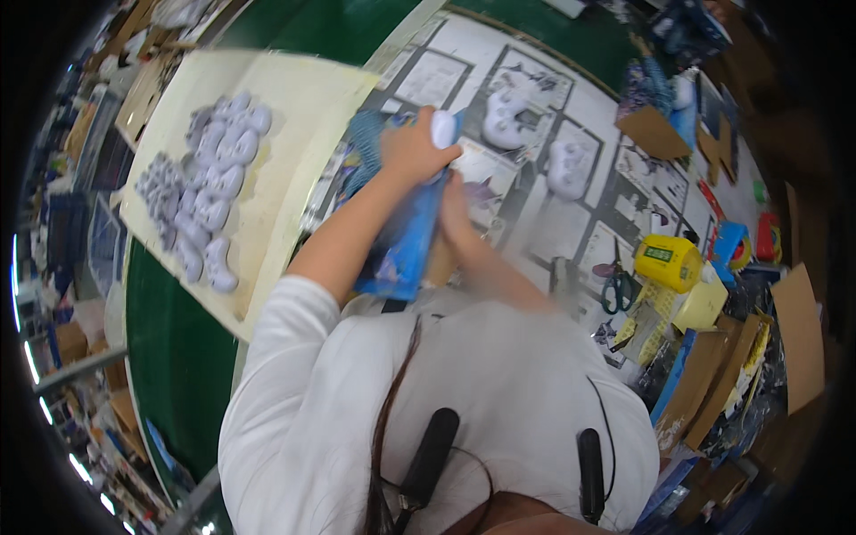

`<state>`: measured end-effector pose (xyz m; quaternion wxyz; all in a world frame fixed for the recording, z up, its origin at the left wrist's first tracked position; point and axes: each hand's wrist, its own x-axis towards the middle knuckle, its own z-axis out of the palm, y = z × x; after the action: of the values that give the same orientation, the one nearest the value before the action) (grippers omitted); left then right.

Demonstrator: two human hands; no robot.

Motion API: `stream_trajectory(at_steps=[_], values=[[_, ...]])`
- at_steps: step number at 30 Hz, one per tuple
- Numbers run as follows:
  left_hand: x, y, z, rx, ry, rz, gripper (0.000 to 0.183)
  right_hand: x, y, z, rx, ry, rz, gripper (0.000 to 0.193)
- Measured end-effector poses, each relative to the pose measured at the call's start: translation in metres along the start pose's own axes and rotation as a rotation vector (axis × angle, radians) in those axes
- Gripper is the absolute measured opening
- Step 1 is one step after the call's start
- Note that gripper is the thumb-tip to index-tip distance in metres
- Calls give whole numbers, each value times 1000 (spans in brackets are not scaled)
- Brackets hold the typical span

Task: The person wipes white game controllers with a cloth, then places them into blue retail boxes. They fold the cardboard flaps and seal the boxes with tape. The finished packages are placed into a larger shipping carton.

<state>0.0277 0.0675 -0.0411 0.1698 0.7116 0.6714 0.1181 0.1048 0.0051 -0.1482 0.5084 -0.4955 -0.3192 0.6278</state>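
The left hand (pixel 412 150) is closed around a small white controller (pixel 443 128), its grip clamped on it right at the upper mouth of a blue printed box (pixel 406 241). The box stands tilted in front of the person's chest, above the table (pixel 571 223), running from the left hand down toward the body. The right hand (pixel 456 207) lies against the box's right side just below the left hand; it is blurred, so I cannot tell whether its grip is closed on the box or only pressed to it. Two more white controllers (pixel 504 119) rest on printed sheets beyond. A cream tray (pixel 294 125) of pale controllers lies to the left
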Motion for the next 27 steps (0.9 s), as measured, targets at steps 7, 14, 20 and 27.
stream_trajectory(at_steps=[7,14,20,27], values=[[-13,68,-76,-169,296,231,72,-18,-93,5,375,-116,363,46],[48,145,-95,-227,505,435,80,-37,-128,-46,-411,-48,-614,66],[75,183,-102,-411,291,937,79,21,-179,-126,-413,484,-574,43],[30,49,-121,-187,209,705,45,139,-277,-229,-1239,813,-640,24]])
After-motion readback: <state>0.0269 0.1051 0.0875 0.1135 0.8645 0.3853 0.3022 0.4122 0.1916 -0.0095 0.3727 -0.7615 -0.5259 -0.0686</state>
